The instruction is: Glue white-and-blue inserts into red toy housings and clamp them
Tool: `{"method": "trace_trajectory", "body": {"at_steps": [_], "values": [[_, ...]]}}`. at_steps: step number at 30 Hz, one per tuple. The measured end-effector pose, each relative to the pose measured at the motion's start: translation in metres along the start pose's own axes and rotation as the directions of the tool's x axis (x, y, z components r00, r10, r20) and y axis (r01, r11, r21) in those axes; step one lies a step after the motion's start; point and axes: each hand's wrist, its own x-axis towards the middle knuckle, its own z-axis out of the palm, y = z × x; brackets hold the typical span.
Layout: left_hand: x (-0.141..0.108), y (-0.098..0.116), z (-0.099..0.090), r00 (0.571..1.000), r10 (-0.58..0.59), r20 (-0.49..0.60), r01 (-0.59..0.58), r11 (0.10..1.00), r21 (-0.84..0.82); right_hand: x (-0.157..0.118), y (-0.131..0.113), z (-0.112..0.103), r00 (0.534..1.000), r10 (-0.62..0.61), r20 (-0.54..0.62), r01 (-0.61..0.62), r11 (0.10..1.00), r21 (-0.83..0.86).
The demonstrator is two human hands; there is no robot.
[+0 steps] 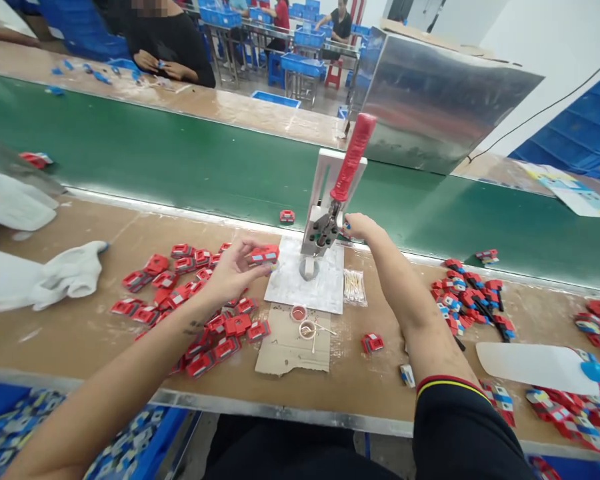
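Observation:
My left hand (239, 268) pinches a red plastic toy car part (264, 255) with pale grey windows, just left of the lever press. The press has a red-wrapped handle (354, 157) pointing up and a metal base plate (285, 283). Past the right side of the press, my right hand (361, 227) reaches to the belt's near edge. Its fingers are curled, and a small bit of red and blue shows at the fingertips, too hidden to make out. On the table by my left forearm lies a pile of red car parts (237, 325).
A green conveyor belt (190, 160) crosses ahead, with a red part (287, 217) on it. Cotton swabs (355, 287) lie beside the plate; small cups (307, 329) sit on cardboard (290, 357). Red-and-blue pieces (460, 293) are heaped at right. A person (175, 47) sits across the belt.

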Motion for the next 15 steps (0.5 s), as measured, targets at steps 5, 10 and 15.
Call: {"method": "trace_trajectory", "body": {"at_steps": [5, 10, 15], "values": [[0.029, -0.053, 0.012, 0.993, -0.007, 0.12, -0.002, 0.997, 0.078, -0.042, 0.025, -0.041, 0.883, 0.037, -0.469, 0.01, 0.995, 0.098], [0.054, -0.062, 0.039, 0.952, 0.026, 0.304, -0.078, 0.984, 0.159, -0.099, -0.029, -0.094, 0.135, 0.04, -0.99, 0.712, 0.691, 0.125], [0.057, -0.064, 0.056, 0.938, 0.021, 0.346, -0.079, 0.985, 0.153, -0.13, -0.114, -0.098, 0.243, -0.27, -0.932, 0.864, 0.498, 0.081]]}}
